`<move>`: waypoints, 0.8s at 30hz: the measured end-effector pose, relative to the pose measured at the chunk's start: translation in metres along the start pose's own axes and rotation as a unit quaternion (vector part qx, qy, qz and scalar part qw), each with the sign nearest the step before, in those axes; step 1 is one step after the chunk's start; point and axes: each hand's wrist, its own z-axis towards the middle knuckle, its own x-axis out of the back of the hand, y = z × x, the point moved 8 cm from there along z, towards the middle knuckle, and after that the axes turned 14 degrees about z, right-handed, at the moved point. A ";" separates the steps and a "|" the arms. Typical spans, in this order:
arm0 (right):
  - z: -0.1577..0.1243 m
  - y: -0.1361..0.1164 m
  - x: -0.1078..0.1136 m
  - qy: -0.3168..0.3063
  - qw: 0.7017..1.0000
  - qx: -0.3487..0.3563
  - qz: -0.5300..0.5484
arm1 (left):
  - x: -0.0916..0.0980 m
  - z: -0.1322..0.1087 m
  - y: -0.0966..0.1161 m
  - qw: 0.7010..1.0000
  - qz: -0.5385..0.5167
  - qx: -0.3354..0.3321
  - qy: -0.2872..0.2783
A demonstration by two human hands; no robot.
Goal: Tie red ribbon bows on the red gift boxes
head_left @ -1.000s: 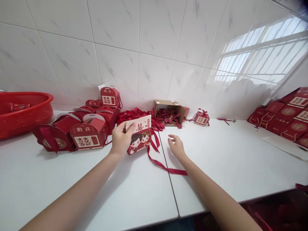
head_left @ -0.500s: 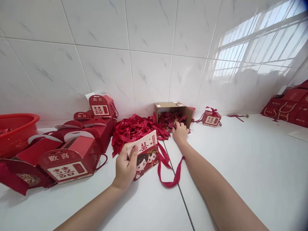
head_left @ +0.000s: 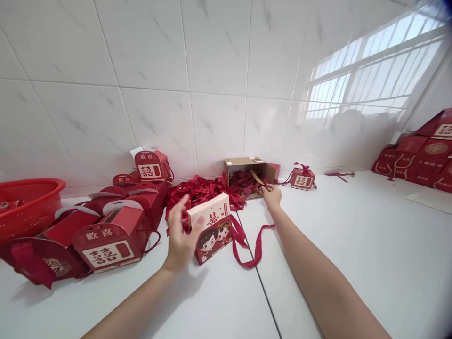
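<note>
A small red-and-cream gift box [head_left: 213, 235] with two cartoon figures stands upright on the white table. My left hand [head_left: 181, 240] is beside its left edge, fingers spread and slightly blurred, the thumb overlapping the box's side. At the mouth of a brown cardboard box [head_left: 247, 162] lying on its side, my right hand [head_left: 271, 195] is closed with its fingertips on a flat tan strip [head_left: 257, 177]. Dark red cut pieces [head_left: 243, 182] fill that cardboard box. A loose red ribbon [head_left: 252, 261] curves over the table between my hands.
A heap of red ribbons [head_left: 194, 190] lies left of the cardboard box. Several red gift boxes [head_left: 109, 235] and a red plastic basket [head_left: 35, 207] stand at the left. A bow-tied gift box [head_left: 302, 179] sits to the right, with stacked red boxes [head_left: 420, 160] farther right.
My left hand has loosened its grip on the gift box and spread its fingers. My right hand has drawn back slightly right with the tan strip at its fingertips. The view has shifted a little.
</note>
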 end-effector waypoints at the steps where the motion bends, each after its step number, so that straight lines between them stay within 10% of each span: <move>1: -0.003 -0.013 -0.001 -0.003 0.999 -0.002 0.043 | 0.011 0.008 0.012 0.999 -0.008 -0.006 0.040; 5: -0.028 -0.090 -0.014 -0.041 0.976 0.028 0.212 | 0.070 0.034 0.094 0.973 -0.137 -0.051 0.178; 9: -0.079 -0.171 -0.027 -0.134 0.932 0.071 0.329 | 0.109 0.030 0.177 0.965 -0.153 -0.103 0.187; 16: -0.184 -0.225 -0.057 -0.477 0.769 0.030 0.424 | 0.062 0.009 0.202 0.972 0.050 -0.223 -0.046; 24: -0.212 -0.227 -0.059 -0.608 0.642 0.003 0.467 | 0.047 -0.008 0.221 0.929 0.061 -0.340 -0.130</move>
